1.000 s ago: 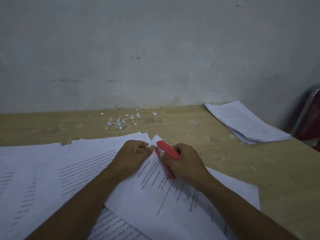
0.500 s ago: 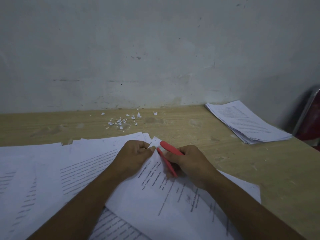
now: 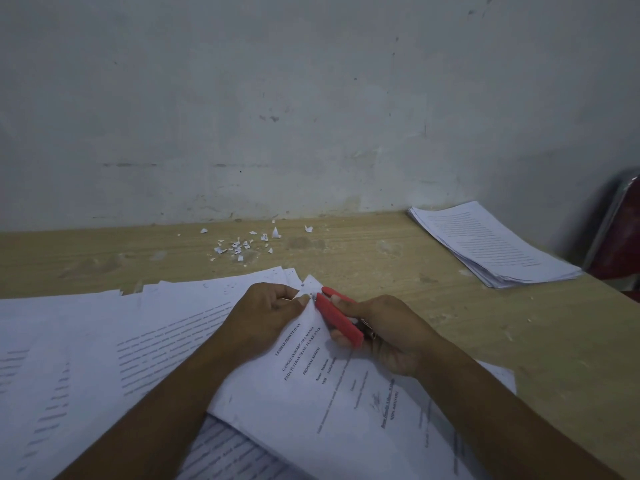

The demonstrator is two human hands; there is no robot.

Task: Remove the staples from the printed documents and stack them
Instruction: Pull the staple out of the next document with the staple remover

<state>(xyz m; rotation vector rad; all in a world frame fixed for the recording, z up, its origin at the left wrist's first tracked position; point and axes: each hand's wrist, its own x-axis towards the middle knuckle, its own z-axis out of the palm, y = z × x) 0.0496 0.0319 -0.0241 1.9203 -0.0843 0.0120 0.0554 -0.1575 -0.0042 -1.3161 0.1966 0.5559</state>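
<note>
Our right hand (image 3: pixel 388 336) grips the red plastic-handled tool (image 3: pixel 337 315), fingers curled round its two handles. The tool's tip rests at the top corner of the white printed document (image 3: pixel 311 393). Our left hand (image 3: pixel 266 317) pinches that same corner, just beside the tip. The document lies on loose white printed sheets (image 3: pixel 104 341) spread over the light wooden table (image 3: pixel 519 341). Small torn white paper scraps (image 3: pixel 242 244) lie near the wall. A neat stack of printed pages (image 3: pixel 491 247) sits at the far right.

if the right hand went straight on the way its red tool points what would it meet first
Probably the corner of the top document, where the red tool in the right hand points. Just beyond sits the left hand pinching that corner, though depth is unclear.
</note>
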